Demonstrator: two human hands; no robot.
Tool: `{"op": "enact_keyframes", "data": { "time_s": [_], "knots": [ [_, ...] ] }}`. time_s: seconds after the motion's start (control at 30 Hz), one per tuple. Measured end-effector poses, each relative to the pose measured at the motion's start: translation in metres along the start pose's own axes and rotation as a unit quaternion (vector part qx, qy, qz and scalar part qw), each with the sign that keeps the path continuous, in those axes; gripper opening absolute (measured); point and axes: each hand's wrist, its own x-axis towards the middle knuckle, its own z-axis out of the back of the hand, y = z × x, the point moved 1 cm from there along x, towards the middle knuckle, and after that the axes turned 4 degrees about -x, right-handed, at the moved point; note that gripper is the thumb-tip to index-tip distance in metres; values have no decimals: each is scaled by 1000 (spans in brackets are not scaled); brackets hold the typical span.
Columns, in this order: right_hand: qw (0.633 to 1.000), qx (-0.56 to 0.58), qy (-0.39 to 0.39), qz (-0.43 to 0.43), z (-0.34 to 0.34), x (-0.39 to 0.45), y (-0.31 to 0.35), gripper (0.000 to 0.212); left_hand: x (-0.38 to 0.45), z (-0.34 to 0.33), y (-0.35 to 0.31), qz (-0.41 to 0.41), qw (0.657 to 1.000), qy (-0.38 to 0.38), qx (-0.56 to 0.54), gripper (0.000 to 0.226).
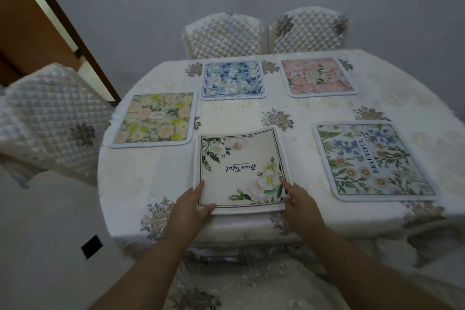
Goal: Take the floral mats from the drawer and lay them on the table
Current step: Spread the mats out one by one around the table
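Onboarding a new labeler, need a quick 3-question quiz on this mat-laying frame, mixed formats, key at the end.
1. How many floral mats are on the table, counting the one being handled?
2. True or false: the blue mat overlaps the pink mat.
3. Which mat do the left hand and right hand grip?
A. the yellow-green mat
B. the cream mat with script lettering
C. the mat printed BEAUTIFUL

Key
1. Five.
2. False; they lie apart, side by side at the far edge.
3. B; each hand holds a near corner, at the table's near edge.
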Motion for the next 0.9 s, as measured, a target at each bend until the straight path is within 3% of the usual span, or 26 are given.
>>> {"op": "enact_keyframes", "data": {
  "time_s": [0.23, 0.37, 0.43, 0.57, 0.77, 0.9],
  "knots": [
    [997, -73, 27, -23, -28, 1, -18, 57, 6, -20, 37, -30, 985, 0, 167, 82],
    [984, -171, -46, -20, -28, 0, -15, 63, -4, -19, 28, 22, 987, -6, 160, 73],
    [973, -212, -74, 48, -31, -5, 1, 62, -11, -21, 10, -17, 984, -39, 173, 66],
    [959, -230, 66, 151, -68, -3, 32, 65, -6, -54, -37, -146, 971, 29, 186, 62],
    [949, -262, 74, 160, -84, -5, 13, 62, 2, -86, -25, -126, 964, 32, 231, 63],
    [953, -279, 43, 114, -67, -6, -14, 64, 1, -64, 3, -52, 974, 11, 220, 71]
  ]
}}
